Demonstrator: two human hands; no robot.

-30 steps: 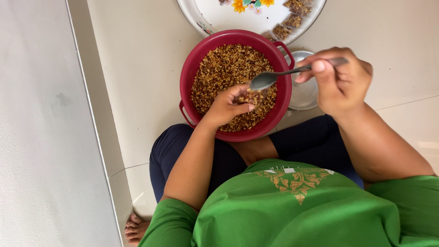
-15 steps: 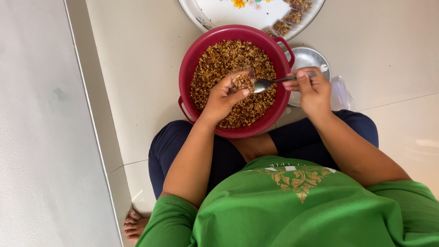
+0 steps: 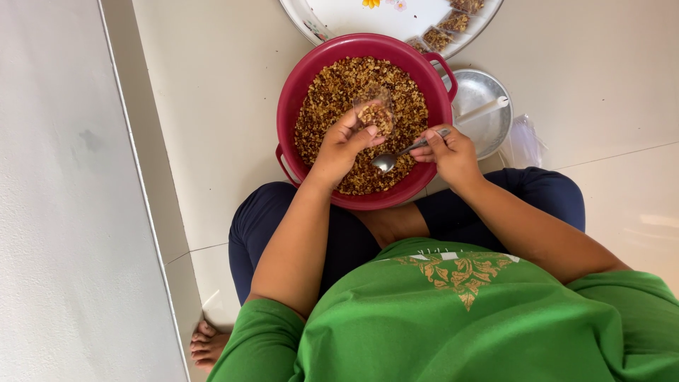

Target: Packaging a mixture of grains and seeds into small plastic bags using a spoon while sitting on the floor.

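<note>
Over the red basin (image 3: pixel 290 113), which is sitting on the pale tiled floor (image 3: pixel 212 106) just in front of the person's crossed legs (image 3: pixel 262 226), both hands are working above a heap of brown, crumbly mix (image 3: pixel 332 78) that is filling the basin almost to its rim. Left hand (image 3: pixel 343 145) is reaching in from the near side and pinching a small clear bag (image 3: pixel 375 113) between thumb and fingers, holding it upright with its mouth open; the bag is already carrying a little of the same brown mix in its bottom. Right hand (image 3: pixel 449 152) is closing around the handle of a metal spoon (image 3: pixel 396 157), gripping it near the end, with the spoon's bowl pointing toward the left hand and lying low against the mix, just below the bag. The two hands are sitting near each other but not touching.

Beyond the basin, at the top edge of the view, a round white tray (image 3: pixel 311 21) with a flower pattern is lying on the floor, and a few small filled bags (image 3: pixel 438 37) are resting on its right part. Just to the right of the basin a shallow metal dish (image 3: pixel 488 120) is sitting with a white stick-like tool (image 3: pixel 484 110) lying across it, and beside that dish some crumpled clear plastic (image 3: pixel 525 141) is lying. The person is wearing a green shirt (image 3: pixel 460 325) and dark trousers, and bare toes (image 3: pixel 206 346) are showing at the lower left, close to a grey wall (image 3: pixel 64 212)
</note>
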